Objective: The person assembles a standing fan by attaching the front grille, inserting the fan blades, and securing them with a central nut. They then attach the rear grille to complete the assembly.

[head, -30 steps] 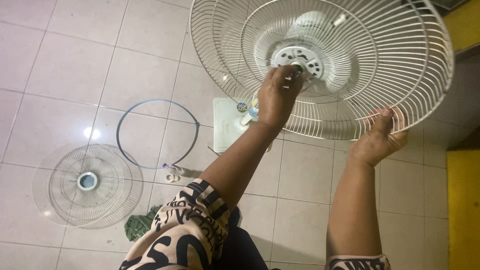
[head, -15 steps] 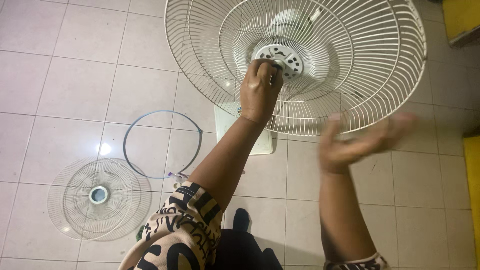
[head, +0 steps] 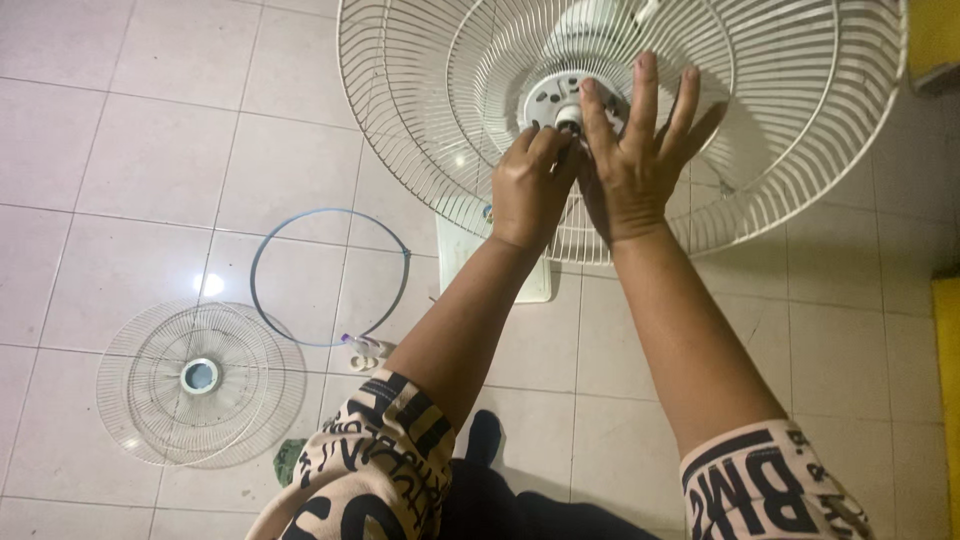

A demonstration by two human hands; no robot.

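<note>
— Looking at the fan's rear guard (head: 800, 150), where are the hands?
— Both are at its middle. The left hand (head: 530, 185) has its fingers curled and pinched on the small shaft (head: 570, 118) that sticks out of the round white hub plate (head: 555, 95); that grip is clenched on the shaft. The right hand (head: 632, 160) lies just beside it, to the right of the shaft, fingers spread flat and released, pressing on the hub plate and the inner wires of the guard, grasping nothing.
— And the guard itself?
— It stands tilted toward the camera, still on the fan, with the white motor housing (head: 590, 20) showing through the wires behind the hub. Below the guard, the fan's white square base (head: 535, 280) sits on the tiled floor (head: 130, 130), partly hidden by the left forearm.
— What else lies around?
— Left of the base, on the floor, is a thin blue-grey ring (head: 330, 277). Further left of the ring lies a second wire guard (head: 200, 383), flat, with a round centre piece. A small white part with a purple tip (head: 362, 347) rests at the ring's lower edge, and a green cloth (head: 290, 458) shows just below the flat guard.
— Anything in the way?
— Only the two hands cover the hub; the right hand hides part of the plate.
</note>
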